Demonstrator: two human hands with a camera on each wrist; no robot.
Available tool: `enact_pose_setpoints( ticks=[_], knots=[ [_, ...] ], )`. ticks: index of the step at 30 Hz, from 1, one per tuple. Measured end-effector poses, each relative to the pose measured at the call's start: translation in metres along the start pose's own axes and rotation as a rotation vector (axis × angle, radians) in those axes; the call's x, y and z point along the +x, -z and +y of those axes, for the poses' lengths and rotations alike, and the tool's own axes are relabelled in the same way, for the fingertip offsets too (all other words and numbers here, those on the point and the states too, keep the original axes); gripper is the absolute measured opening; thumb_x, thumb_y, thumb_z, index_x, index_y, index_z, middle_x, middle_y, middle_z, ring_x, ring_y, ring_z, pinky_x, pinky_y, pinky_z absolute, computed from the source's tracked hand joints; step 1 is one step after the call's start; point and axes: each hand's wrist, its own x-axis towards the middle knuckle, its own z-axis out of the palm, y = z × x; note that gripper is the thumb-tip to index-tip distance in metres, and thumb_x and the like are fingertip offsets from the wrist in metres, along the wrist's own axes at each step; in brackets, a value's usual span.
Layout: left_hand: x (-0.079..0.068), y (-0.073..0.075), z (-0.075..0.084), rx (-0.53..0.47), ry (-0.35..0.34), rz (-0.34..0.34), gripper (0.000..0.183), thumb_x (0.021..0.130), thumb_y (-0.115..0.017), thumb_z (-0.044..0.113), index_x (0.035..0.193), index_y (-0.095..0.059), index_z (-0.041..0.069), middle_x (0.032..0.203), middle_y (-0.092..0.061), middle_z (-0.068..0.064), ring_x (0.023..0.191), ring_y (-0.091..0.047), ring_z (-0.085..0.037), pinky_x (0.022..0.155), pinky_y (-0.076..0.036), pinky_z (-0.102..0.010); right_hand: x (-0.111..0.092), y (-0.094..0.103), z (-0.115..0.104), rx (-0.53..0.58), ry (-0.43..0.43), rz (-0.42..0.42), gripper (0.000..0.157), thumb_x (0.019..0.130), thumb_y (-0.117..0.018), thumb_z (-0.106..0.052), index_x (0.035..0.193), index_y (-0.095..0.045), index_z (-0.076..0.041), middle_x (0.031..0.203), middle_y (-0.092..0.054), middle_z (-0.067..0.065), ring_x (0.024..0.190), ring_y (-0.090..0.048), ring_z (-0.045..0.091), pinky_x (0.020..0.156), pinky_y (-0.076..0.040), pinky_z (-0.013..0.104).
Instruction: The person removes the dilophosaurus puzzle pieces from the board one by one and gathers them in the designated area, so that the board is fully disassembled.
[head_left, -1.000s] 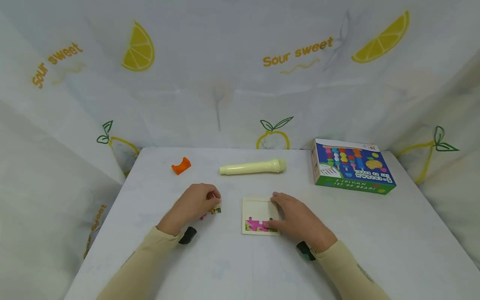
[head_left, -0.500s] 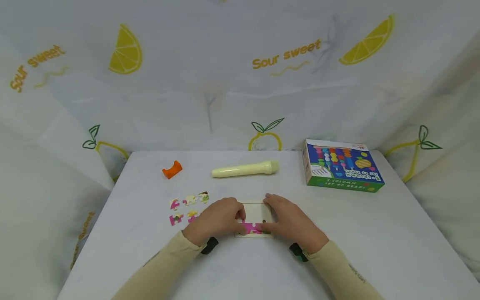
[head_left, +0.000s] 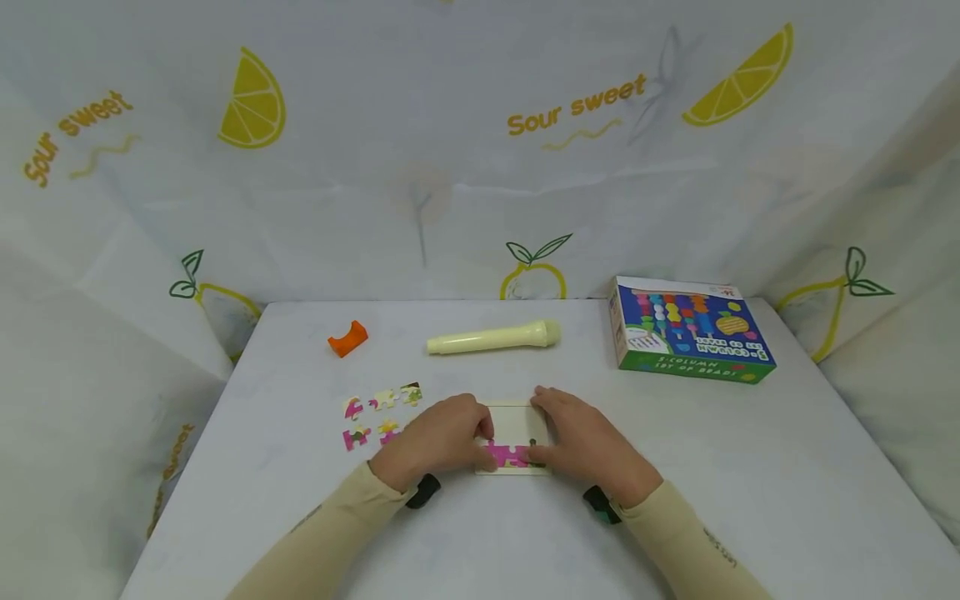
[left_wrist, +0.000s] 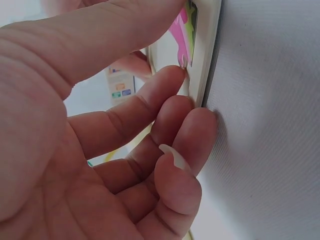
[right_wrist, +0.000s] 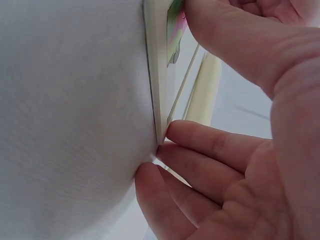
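A square wooden puzzle tray (head_left: 513,405) lies on the table between both hands, with pink jigsaw pieces (head_left: 510,456) along its near side. My left hand (head_left: 441,440) is at the tray's left side; its thumb and index finger pinch a pink and green jigsaw piece (left_wrist: 183,42) at the tray's rim (left_wrist: 206,55), the other fingers curled. My right hand (head_left: 592,443) grips the tray's right side, fingertips at the far corner and thumb over the near pieces. In the right wrist view, fingertips touch the tray's edge (right_wrist: 159,85). The thumbs cover part of the pieces.
Several loose jigsaw pieces (head_left: 384,400) lie left of the tray, partly behind the left hand. Farther back are an orange curved block (head_left: 348,339), a pale yellow toy microphone (head_left: 493,337) and a bead-set box (head_left: 688,329). A printed curtain (head_left: 450,167) hangs behind the table.
My left hand has moved right from the loose pieces to the tray's left side, uncovering several pieces. The right hand has kept its hold on the tray. The head view has shifted slightly.
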Motion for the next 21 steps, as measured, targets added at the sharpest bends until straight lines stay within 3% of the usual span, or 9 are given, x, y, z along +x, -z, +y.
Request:
enact_pose_setpoints(
  ticks=[14, 21],
  knots=[
    [-0.0001, 0.0001, 0.0006, -0.017, 0.016, -0.012, 0.024, 0.083, -0.094, 0.026, 0.094, -0.075, 0.015, 0.092, -0.063, 0.005, 0.081, -0.055, -0.012, 0.071, -0.049, -0.028, 0.0014, 0.0022, -0.004, -0.012, -0.024, -0.005, 0.085, 0.087, -0.091, -0.045, 0.155, -0.057, -0.008, 0.166, -0.052, 0.015, 0.155, -0.049, 0.037, 0.123, -0.044, 0.055],
    [0.0017, -0.0005, 0.0006, -0.026, 0.013, -0.025, 0.025, 0.086, -0.093, 0.026, 0.097, -0.074, 0.015, 0.086, -0.061, 0.005, 0.08, -0.055, -0.012, 0.071, -0.048, -0.028, 0.0011, 0.0017, -0.0041, -0.011, -0.041, -0.008, 0.084, 0.086, -0.092, -0.045, 0.154, -0.058, -0.009, 0.166, -0.052, 0.014, 0.154, -0.05, 0.037, 0.121, -0.046, 0.055]
  ],
)
